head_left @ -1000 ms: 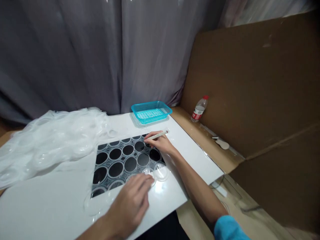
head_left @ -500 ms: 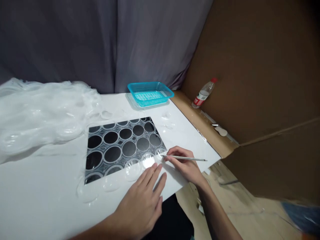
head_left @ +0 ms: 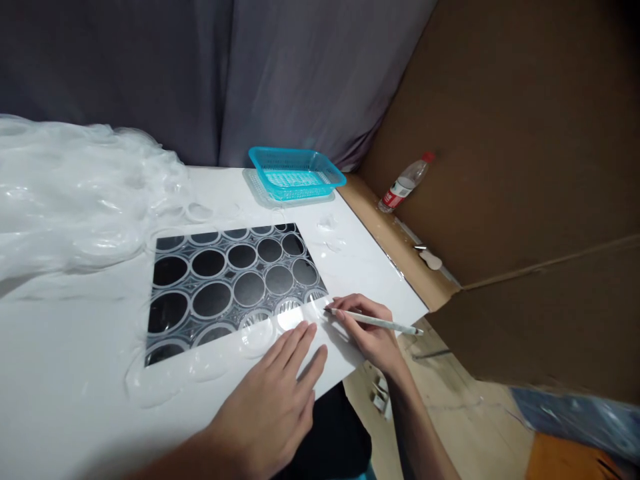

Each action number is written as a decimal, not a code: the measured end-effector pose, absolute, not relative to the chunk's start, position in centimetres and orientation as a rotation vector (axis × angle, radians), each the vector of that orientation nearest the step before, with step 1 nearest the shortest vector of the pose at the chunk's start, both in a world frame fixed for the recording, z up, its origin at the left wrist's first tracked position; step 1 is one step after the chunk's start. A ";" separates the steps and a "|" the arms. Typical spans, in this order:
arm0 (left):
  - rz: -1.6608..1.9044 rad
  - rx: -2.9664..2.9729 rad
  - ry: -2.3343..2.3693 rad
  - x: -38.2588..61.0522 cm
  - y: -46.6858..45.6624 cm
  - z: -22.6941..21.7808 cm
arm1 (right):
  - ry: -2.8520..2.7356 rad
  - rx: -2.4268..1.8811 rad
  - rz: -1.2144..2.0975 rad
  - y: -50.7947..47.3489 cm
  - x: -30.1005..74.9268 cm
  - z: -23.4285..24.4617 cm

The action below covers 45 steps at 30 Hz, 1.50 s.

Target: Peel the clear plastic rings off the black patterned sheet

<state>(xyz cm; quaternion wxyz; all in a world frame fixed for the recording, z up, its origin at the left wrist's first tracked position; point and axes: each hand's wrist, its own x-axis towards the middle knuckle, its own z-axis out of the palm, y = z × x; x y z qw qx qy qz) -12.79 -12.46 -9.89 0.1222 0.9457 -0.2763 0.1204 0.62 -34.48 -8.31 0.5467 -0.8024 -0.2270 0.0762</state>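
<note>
My right hand [head_left: 367, 333] pinches a slim pale stick-like tool [head_left: 395, 326] with a dark pointed tip, which reaches the lower right corner of the patterned sheet. My left hand [head_left: 277, 387] lies palm down with fingers stretched out, its fingertips by the sheet's front edge; nothing is held in it. The clear plastic sheet [head_left: 257, 333] with raised oval shapes extends past the black-and-grey oval-patterned area [head_left: 249, 289] toward me. Whether that dark pattern is printed on or lies beneath the plastic, I cannot tell.
A large pile of clear molded plastic [head_left: 85, 200] covers the table's left back. A blue basket [head_left: 300, 175] stands at the back. Along the cardboard wall [head_left: 525, 167] are a plastic bottle [head_left: 400, 190] and a small white-handled tool [head_left: 430, 259]. A white table [head_left: 65, 373] ends near my right forearm.
The view has shifted, so the table objects sit slightly higher and further left. The back end of the held tool has swung a little lower. My left hand stays flat near the sheet's edge.
</note>
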 end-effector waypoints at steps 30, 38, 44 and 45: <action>0.150 2.886 -0.686 -12.7 -13.1 -8.8 | -0.730 -1.814 0.332 -36.8 1.5 -7.9; 0.236 2.895 -0.859 -11.3 -16.1 -9.6 | -0.688 -1.847 0.308 -37.3 3.6 -7.1; 0.281 2.861 -0.784 -11.8 -15.4 -10.5 | -0.722 -1.767 0.290 -35.5 4.4 -7.4; 0.294 2.857 -0.775 -11.9 -15.4 -10.5 | -0.698 -1.773 0.298 -35.3 4.3 -7.7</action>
